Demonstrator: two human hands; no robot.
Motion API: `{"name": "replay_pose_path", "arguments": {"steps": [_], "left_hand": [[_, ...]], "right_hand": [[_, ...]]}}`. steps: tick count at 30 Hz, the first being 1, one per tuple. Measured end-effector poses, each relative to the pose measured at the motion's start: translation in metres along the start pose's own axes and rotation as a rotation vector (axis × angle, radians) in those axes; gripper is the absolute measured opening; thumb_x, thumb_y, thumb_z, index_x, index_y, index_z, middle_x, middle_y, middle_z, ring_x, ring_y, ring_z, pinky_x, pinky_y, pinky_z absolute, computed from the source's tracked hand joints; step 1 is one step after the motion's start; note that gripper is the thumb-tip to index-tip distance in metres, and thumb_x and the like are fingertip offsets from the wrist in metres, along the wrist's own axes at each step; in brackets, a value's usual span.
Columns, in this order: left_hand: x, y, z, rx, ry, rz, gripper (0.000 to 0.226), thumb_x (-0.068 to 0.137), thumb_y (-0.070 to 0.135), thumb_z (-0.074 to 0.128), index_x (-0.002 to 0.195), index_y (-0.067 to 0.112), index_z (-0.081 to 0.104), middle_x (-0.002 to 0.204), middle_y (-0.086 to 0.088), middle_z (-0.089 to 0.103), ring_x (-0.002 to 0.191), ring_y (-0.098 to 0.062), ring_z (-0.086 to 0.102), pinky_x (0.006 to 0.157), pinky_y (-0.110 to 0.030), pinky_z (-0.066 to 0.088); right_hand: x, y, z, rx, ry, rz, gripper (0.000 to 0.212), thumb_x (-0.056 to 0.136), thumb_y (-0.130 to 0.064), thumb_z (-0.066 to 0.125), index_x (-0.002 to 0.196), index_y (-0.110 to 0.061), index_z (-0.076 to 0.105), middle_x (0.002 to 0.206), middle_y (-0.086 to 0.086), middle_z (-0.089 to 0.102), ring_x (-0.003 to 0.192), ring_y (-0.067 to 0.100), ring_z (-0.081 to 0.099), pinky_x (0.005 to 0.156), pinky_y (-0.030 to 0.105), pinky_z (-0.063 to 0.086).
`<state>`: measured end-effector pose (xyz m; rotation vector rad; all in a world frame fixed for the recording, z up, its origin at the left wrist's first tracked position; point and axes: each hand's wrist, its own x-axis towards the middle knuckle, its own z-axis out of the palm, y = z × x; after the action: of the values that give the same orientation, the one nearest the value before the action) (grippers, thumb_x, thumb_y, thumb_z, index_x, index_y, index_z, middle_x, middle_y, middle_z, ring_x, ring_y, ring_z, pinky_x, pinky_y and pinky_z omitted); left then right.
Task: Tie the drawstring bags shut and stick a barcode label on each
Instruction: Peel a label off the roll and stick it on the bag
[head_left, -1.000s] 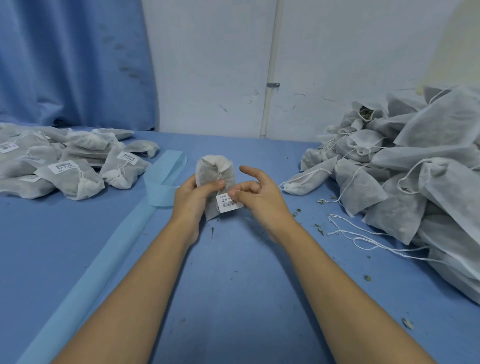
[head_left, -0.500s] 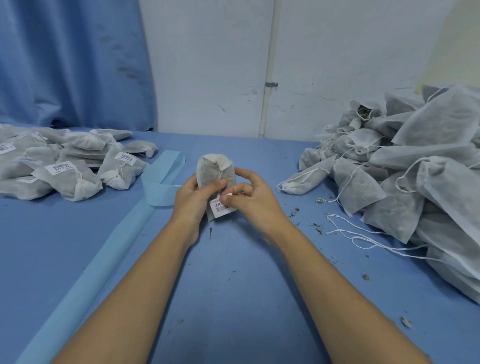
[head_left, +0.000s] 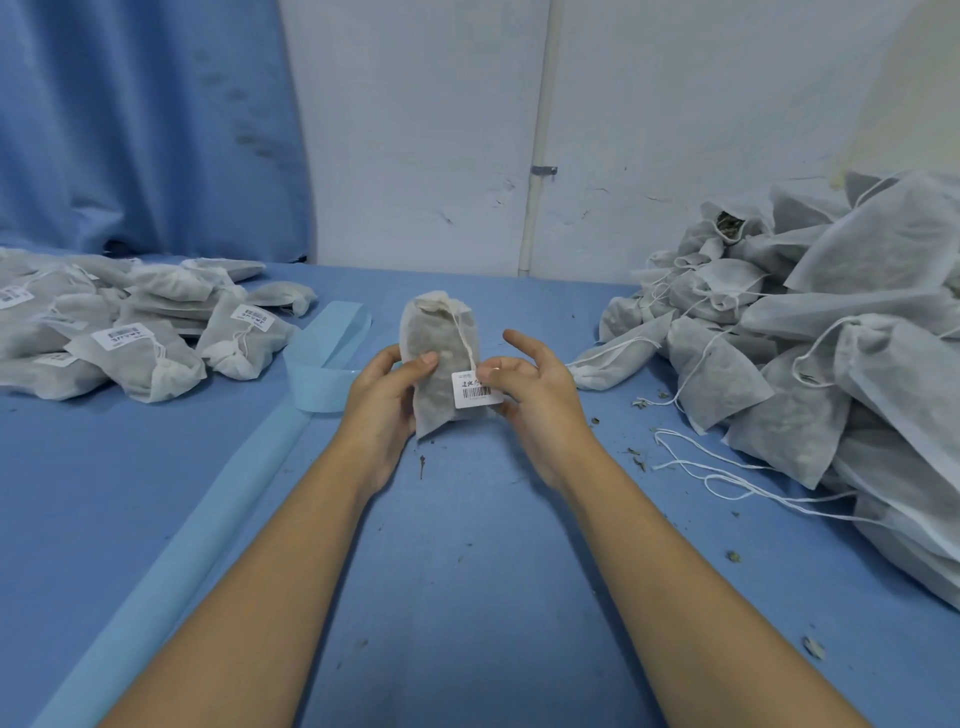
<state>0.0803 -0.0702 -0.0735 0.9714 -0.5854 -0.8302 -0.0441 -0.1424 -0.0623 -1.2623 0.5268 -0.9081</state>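
Head view: drawstring bag (head_left: 440, 335) held upright, mouth up.

Single view, head-worn, wide-angle. From my station it looks forward and down along both forearms onto the blue surface (head_left: 467, 571). Range is close: left hand (head_left: 382, 402) and right hand (head_left: 535, 400) sit at frame centre, with the bag (head_left: 441, 364) between them. The far wall (head_left: 415, 130) fills the upper middle and the curtain (head_left: 145, 119) the upper left. Straight edges bow outward near the frame borders.
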Motion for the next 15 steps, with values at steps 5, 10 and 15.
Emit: {"name": "replay_pose_path", "arguments": {"steps": [5, 10, 15], "left_hand": [[-0.0030, 0.0012, 0.0049, -0.021, -0.046, -0.010, 0.028, 0.091, 0.008, 0.055, 0.117, -0.002, 0.057, 0.096, -0.016, 0.069, 0.081, -0.024, 0.070, 0.070, -0.035, 0.059], [-0.0039, 0.0007, 0.0077, 0.054, 0.003, 0.009, 0.030, 0.094, 0.013, 0.054, 0.119, -0.003, 0.059, 0.109, -0.021, 0.067, 0.092, -0.030, 0.066, 0.083, -0.040, 0.054], [-0.0023, -0.0014, 0.0082, 0.091, 0.061, -0.013, 0.022, 0.093, 0.022, 0.057, 0.105, 0.006, 0.067, 0.096, -0.013, 0.073, 0.085, -0.026, 0.069, 0.072, -0.033, 0.057]], "right_hand": [[-0.0008, 0.0011, 0.0012, -0.118, 0.007, -0.054, 0.056, 0.085, -0.001, 0.066, 0.134, -0.016, 0.043, 0.078, -0.010, 0.067, 0.082, 0.010, 0.062, 0.074, 0.017, 0.048], [-0.0018, 0.0023, 0.0038, -0.191, 0.041, -0.112, 0.060, 0.082, -0.002, 0.071, 0.133, -0.017, 0.042, 0.087, -0.003, 0.065, 0.069, -0.004, 0.063, 0.061, 0.007, 0.045], [-0.0036, 0.0048, 0.0073, -0.331, 0.109, -0.157, 0.069, 0.077, -0.018, 0.079, 0.134, -0.024, 0.040, 0.115, -0.007, 0.051, 0.081, -0.001, 0.061, 0.068, 0.011, 0.048]]}}
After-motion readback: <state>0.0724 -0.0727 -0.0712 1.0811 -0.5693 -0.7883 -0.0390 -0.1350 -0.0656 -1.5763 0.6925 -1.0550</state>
